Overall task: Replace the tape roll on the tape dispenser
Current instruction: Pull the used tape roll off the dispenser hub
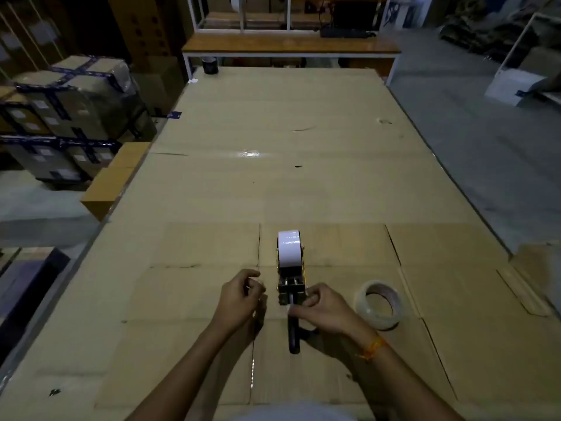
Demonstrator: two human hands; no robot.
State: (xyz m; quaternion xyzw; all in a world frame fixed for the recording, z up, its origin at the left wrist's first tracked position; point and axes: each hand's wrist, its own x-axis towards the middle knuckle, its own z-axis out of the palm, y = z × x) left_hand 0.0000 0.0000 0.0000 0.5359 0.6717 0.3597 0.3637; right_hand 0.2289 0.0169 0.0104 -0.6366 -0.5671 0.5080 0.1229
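Note:
A black handheld tape dispenser [291, 287] lies on the cardboard-covered table [273, 183], its handle pointing toward me. A full white tape roll [290, 249] sits in its far end. My right hand [321, 308] rests against the dispenser's near right side, fingers pinched at the frame by the handle. My left hand [243, 299] hovers just left of the dispenser with fingers curled, pinching something small and pale that I cannot make out. A thin, nearly used-up clear tape roll [381, 303] lies flat on the table right of my right hand.
A dark tape roll [210, 65] stands at the table's far left corner. Wrapped cartons [69, 117] are stacked on the left, with a brown box [112, 180] beside the table edge. A wooden bench [288, 45] stands beyond the table. Grey floor lies to the right.

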